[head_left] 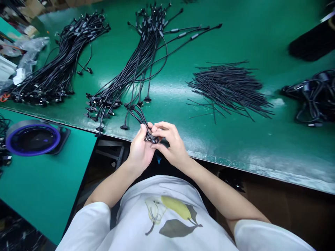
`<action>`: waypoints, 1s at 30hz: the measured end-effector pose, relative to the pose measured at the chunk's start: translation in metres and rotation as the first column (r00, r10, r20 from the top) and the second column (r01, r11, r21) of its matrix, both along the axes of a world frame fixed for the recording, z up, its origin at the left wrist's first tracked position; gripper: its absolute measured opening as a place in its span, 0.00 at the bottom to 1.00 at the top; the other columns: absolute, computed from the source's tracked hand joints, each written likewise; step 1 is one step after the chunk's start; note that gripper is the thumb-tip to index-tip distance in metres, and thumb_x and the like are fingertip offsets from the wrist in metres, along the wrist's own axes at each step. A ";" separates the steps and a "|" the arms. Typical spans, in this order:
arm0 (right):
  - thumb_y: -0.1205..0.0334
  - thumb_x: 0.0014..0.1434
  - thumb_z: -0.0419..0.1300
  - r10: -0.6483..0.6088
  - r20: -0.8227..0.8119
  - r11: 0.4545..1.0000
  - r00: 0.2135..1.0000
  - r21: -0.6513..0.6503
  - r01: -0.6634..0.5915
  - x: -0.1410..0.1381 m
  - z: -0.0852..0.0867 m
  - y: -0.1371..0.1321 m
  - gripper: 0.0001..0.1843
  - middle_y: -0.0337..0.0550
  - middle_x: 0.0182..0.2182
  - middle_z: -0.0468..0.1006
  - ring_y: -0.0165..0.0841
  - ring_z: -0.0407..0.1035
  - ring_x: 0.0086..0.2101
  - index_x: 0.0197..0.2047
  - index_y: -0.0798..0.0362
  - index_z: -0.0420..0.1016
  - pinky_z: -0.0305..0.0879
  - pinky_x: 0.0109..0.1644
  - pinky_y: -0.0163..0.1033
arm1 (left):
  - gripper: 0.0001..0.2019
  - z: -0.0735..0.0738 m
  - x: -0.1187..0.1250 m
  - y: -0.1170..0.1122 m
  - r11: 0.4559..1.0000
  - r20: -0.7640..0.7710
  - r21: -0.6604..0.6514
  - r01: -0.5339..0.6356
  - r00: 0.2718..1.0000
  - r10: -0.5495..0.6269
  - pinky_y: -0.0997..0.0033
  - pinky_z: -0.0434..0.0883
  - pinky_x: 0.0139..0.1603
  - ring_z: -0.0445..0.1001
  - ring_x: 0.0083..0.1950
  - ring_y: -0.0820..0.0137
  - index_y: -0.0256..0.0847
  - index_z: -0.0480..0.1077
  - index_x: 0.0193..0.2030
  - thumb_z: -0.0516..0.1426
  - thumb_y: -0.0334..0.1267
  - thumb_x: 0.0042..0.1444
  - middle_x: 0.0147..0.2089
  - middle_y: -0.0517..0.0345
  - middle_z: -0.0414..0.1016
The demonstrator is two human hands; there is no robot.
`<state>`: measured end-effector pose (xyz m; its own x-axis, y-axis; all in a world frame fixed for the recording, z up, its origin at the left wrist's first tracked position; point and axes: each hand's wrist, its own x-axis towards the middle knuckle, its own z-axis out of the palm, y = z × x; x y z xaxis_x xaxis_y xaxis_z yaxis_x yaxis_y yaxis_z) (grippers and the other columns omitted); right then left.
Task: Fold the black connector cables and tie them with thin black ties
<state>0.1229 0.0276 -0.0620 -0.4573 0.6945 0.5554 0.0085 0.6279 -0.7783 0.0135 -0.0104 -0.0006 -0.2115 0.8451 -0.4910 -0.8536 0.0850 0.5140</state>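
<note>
My left hand (140, 150) and my right hand (171, 142) meet above the front edge of the green workbench (235, 45). Both hands pinch a black cable with a small connector (149, 138), and its plug end shows between my fingers. A loop of that cable (138, 116) rises from my hands over the bench. Its far end seems to reach a moulded plug (124, 127), though I cannot tell for certain. My fingers hide part of the connector. A large bundle of black connector cables (136, 73) lies just beyond my hands.
A second cable bundle (61, 61) lies at the left, and a pile of thin black wires (230, 89) at the right. A coiled black cable heap (314, 97) sits at the right edge. A round blue-rimmed magnifier lamp (32, 138) stands on a lower green table (44, 195).
</note>
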 end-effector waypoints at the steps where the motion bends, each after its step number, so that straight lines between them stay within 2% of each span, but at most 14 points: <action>1: 0.63 0.60 0.62 -0.024 -0.020 1.000 1.000 -0.020 0.023 -0.002 0.000 -0.001 0.14 0.48 0.53 0.69 0.40 0.64 0.56 0.49 0.47 0.69 0.66 0.58 0.53 | 0.19 0.000 0.001 0.000 1.000 0.000 0.015 -0.013 1.000 0.013 0.78 0.70 0.36 0.70 0.31 0.78 0.36 0.69 0.34 0.43 0.40 0.70 0.31 0.60 0.67; 6: 0.62 0.56 0.66 -0.108 -0.087 0.991 0.990 -0.089 0.100 -0.009 0.000 -0.007 0.14 0.47 0.51 0.71 0.40 0.67 0.53 0.44 0.48 0.68 0.67 0.55 0.53 | 0.20 -0.001 0.001 -0.001 0.999 0.042 0.035 -0.018 0.999 0.017 0.77 0.70 0.43 0.71 0.33 0.78 0.35 0.68 0.34 0.42 0.41 0.71 0.31 0.60 0.66; 11: 0.64 0.58 0.63 -0.060 -0.028 0.991 0.998 -0.119 0.056 -0.006 0.005 -0.005 0.10 0.48 0.49 0.72 0.40 0.67 0.51 0.41 0.49 0.67 0.67 0.54 0.52 | 0.17 -0.003 -0.003 -0.001 0.997 -0.037 0.074 0.016 0.999 -0.013 0.77 0.69 0.42 0.69 0.32 0.77 0.38 0.66 0.33 0.43 0.40 0.70 0.29 0.62 0.63; 14: 0.63 0.57 0.64 0.096 0.041 0.976 0.995 -0.201 -0.085 0.006 0.015 0.003 0.08 0.47 0.49 0.71 0.38 0.67 0.51 0.40 0.50 0.69 0.68 0.53 0.48 | 0.14 -0.012 -0.006 -0.002 0.997 -0.217 0.061 0.054 0.975 -0.039 0.76 0.68 0.38 0.67 0.30 0.77 0.39 0.64 0.32 0.48 0.41 0.68 0.27 0.64 0.60; 16: 0.59 0.56 0.65 0.136 0.035 0.944 0.990 -0.309 -0.119 0.014 0.025 0.009 0.13 0.46 0.52 0.69 0.38 0.67 0.53 0.44 0.49 0.68 0.67 0.56 0.47 | 0.12 -0.021 -0.008 -0.005 0.993 -0.439 0.054 0.107 0.895 -0.073 0.76 0.67 0.36 0.65 0.29 0.76 0.40 0.63 0.31 0.52 0.42 0.66 0.27 0.65 0.60; 18: 0.53 0.53 0.67 0.041 -0.043 0.908 0.998 -0.414 -0.056 0.017 0.038 0.014 0.25 0.47 0.54 0.67 0.37 0.66 0.54 0.50 0.48 0.64 0.66 0.57 0.45 | 0.12 -0.029 -0.008 -0.010 0.974 -0.662 0.002 0.228 0.730 -0.169 0.75 0.65 0.34 0.64 0.28 0.75 0.40 0.64 0.31 0.55 0.44 0.64 0.26 0.65 0.62; 20: 0.49 0.52 0.68 -0.023 -0.145 0.850 0.989 -0.524 -0.057 0.015 0.051 0.018 0.30 0.45 0.50 0.69 0.33 0.70 0.47 0.52 0.47 0.61 0.69 0.49 0.40 | 0.13 -0.032 -0.007 -0.014 0.920 -0.781 -0.087 0.383 0.547 -0.301 0.75 0.62 0.32 0.63 0.27 0.75 0.40 0.65 0.31 0.56 0.45 0.62 0.26 0.63 0.65; 21: 0.48 0.53 0.67 -0.005 -0.202 0.803 0.979 -0.585 -0.117 0.013 0.057 0.020 0.28 0.41 0.42 0.72 0.29 0.71 0.39 0.51 0.48 0.61 0.70 0.41 0.36 | 0.13 -0.031 -0.007 -0.015 0.876 -0.787 -0.115 0.469 0.495 -0.368 0.74 0.62 0.32 0.63 0.27 0.74 0.40 0.66 0.31 0.57 0.47 0.61 0.26 0.63 0.65; 22: 0.47 0.55 0.65 0.013 -0.273 0.737 0.962 -0.648 -0.194 0.011 0.062 0.022 0.23 0.36 0.33 0.71 0.25 0.68 0.29 0.48 0.48 0.62 0.67 0.33 0.32 | 0.15 -0.028 -0.006 -0.017 0.824 -0.760 -0.116 0.554 0.485 -0.433 0.74 0.61 0.31 0.63 0.27 0.74 0.39 0.67 0.33 0.57 0.49 0.61 0.25 0.62 0.65; 24: 0.47 0.60 0.60 -0.002 -0.427 0.569 0.904 -0.744 -0.350 0.007 0.070 0.027 0.16 0.26 0.19 0.58 0.21 0.51 0.17 0.42 0.49 0.63 0.53 0.20 0.27 | 0.19 -0.021 -0.005 -0.018 0.720 -0.622 -0.056 0.692 0.540 -0.567 0.74 0.60 0.27 0.62 0.26 0.75 0.38 0.67 0.36 0.55 0.55 0.60 0.25 0.64 0.61; 26: 0.47 0.61 0.59 -0.038 -0.535 0.436 0.844 -0.769 -0.467 0.004 0.074 0.033 0.16 0.23 0.16 0.47 0.20 0.39 0.15 0.38 0.50 0.63 0.41 0.16 0.26 | 0.22 -0.013 -0.004 -0.017 0.666 -0.432 0.013 0.746 0.605 -0.669 0.76 0.56 0.24 0.59 0.23 0.76 0.37 0.68 0.37 0.53 0.58 0.60 0.24 0.66 0.56; 27: 0.47 0.60 0.60 -0.044 -0.560 0.399 0.827 -0.769 -0.499 0.004 0.075 0.035 0.16 0.23 0.16 0.45 0.19 0.36 0.15 0.38 0.50 0.64 0.38 0.16 0.26 | 0.22 -0.009 -0.003 -0.016 0.665 -0.353 0.028 0.746 0.630 -0.692 0.77 0.55 0.23 0.58 0.23 0.77 0.36 0.68 0.37 0.53 0.57 0.60 0.24 0.66 0.55; 28: 0.47 0.60 0.61 -0.048 -0.568 0.385 0.821 -0.769 -0.510 0.004 0.075 0.036 0.16 0.23 0.16 0.45 0.19 0.35 0.15 0.38 0.51 0.64 0.37 0.16 0.26 | 0.21 -0.007 -0.001 -0.015 0.669 -0.291 0.031 0.743 0.647 -0.705 0.77 0.55 0.23 0.58 0.23 0.77 0.36 0.69 0.37 0.55 0.56 0.59 0.24 0.66 0.55; 30: 0.47 0.61 0.59 -0.049 -0.539 0.417 0.841 -0.776 -0.473 0.007 0.074 0.039 0.16 0.23 0.16 0.46 0.20 0.36 0.15 0.38 0.51 0.65 0.38 0.16 0.27 | 0.18 -0.006 0.002 -0.012 0.678 -0.209 0.029 0.735 0.668 -0.715 0.77 0.58 0.24 0.59 0.24 0.77 0.35 0.70 0.38 0.60 0.52 0.56 0.26 0.64 0.57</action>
<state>0.1302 0.0663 0.0118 -0.5669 0.8164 -0.1102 -0.4950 -0.4445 -0.7466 0.0156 -0.0226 -0.0068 0.4204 0.8087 -0.4114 -0.4453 0.5790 0.6830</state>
